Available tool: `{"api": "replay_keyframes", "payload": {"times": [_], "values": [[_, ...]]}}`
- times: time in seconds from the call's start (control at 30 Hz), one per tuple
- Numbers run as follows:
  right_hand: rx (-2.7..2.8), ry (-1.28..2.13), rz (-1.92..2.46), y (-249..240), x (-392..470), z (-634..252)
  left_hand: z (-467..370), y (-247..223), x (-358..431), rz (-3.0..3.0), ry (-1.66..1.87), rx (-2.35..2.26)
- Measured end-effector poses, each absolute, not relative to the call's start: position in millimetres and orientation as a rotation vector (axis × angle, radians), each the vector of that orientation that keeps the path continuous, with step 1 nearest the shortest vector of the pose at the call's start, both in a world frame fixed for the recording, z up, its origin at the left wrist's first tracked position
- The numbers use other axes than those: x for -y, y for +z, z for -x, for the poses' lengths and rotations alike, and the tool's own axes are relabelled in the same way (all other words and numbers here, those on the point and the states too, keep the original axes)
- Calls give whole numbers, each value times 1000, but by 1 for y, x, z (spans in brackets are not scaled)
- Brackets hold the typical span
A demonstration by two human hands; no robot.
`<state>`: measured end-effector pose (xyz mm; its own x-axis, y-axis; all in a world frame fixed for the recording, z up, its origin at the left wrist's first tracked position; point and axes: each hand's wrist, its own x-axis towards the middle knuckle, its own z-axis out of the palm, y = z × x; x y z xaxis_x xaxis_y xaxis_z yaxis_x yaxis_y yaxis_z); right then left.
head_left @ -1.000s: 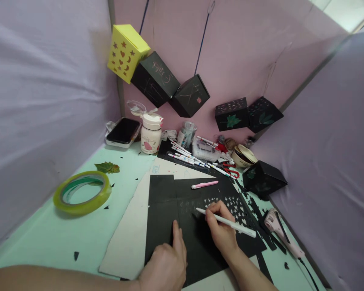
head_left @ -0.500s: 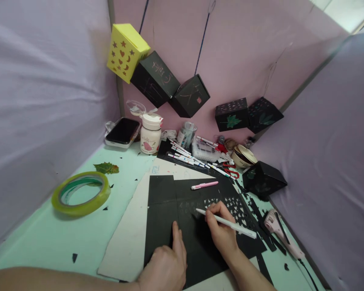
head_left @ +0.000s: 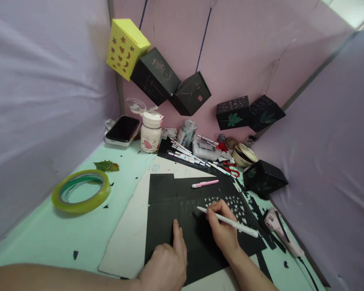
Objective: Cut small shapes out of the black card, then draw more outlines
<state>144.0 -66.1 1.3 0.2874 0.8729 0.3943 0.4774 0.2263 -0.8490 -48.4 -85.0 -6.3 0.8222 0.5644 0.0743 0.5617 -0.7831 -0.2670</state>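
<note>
My right hand (head_left: pixel 223 228) is closed around a white pen (head_left: pixel 236 225), its tip over a black sheet of card (head_left: pixel 197 250). Faint pale marks lie on the card just left of the tip. Beside that hand, the card has a patch of small cut-out shapes (head_left: pixel 238 206), partly covered by my fingers. My left hand (head_left: pixel 168 258) rests on the lower part of the card, index finger stretched forward and nothing held. A pink pen (head_left: pixel 205 184) lies across the card's upper part. Underneath is a large off-white board (head_left: pixel 124 242).
A roll of tape (head_left: pixel 59 202) and a leaf (head_left: pixel 106 166) lie at left. Behind are a phone (head_left: pixel 123 129), a white bottle (head_left: pixel 151 139) and several markers (head_left: pixel 185 155). At right sit a black box (head_left: pixel 264 180) and a pink glue gun (head_left: pixel 282 230). Decorated boxes (head_left: pixel 157 76) hang above.
The view has shifted slightly. Both hands keep nearly the same place on the card, and the pen tip stays close to the pale marks.
</note>
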Motion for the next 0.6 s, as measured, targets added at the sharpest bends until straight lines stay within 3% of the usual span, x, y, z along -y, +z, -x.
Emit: {"api": "replay_keyframes", "payload": {"times": [0.6], "values": [[1070,300,1526,10,68,-150,43,18,85,2775,375,770]]}}
